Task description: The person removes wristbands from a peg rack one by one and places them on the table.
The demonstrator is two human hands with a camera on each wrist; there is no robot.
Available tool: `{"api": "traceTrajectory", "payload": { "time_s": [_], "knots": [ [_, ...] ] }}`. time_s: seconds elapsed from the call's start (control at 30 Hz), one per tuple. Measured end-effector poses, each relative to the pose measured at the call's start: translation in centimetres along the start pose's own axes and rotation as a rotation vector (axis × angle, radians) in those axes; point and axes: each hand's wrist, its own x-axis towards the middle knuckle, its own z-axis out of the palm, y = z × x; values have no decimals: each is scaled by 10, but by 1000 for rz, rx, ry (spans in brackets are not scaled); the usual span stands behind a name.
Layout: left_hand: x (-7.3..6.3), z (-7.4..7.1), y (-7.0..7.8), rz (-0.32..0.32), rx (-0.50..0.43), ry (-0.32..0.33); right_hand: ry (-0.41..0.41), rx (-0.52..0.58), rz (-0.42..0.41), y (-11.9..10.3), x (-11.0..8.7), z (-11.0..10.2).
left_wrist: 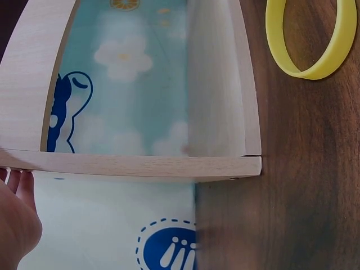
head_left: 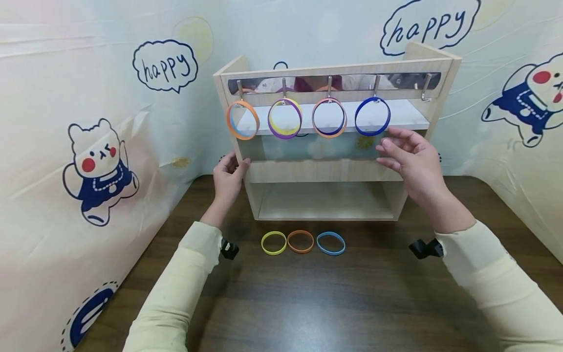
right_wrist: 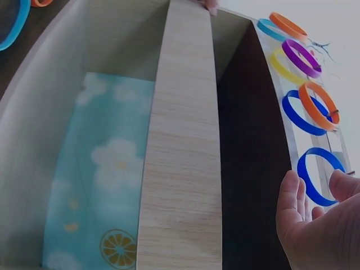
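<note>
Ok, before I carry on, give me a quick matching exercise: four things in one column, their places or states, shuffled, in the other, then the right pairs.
Things
1. left hand
2. purple band
3. loose orange band
4. rightmost hook

Places or states
A. bare, with no band on it
B. lies on the table between a yellow band and a light blue band
C. at the left side of the rack
D. hangs from the second hook from the left

Pairs: 1-C, 2-D, 3-B, 4-A
</note>
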Motion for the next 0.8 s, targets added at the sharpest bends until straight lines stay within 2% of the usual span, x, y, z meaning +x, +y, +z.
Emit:
{"api": "traceTrajectory", "payload": {
  "time_s": [0.23, 0.53, 0.8],
  "knots": [
    [0, -1, 0, -2, 5, -11, 30, -34, 20, -5, 4, 4],
    [-1, -1, 2, 10, 5, -10, 40, 5, 35, -8, 13, 9],
    [1, -1, 1, 21, 8, -18, 48, 1, 46, -10, 12, 13]
  ]
}}
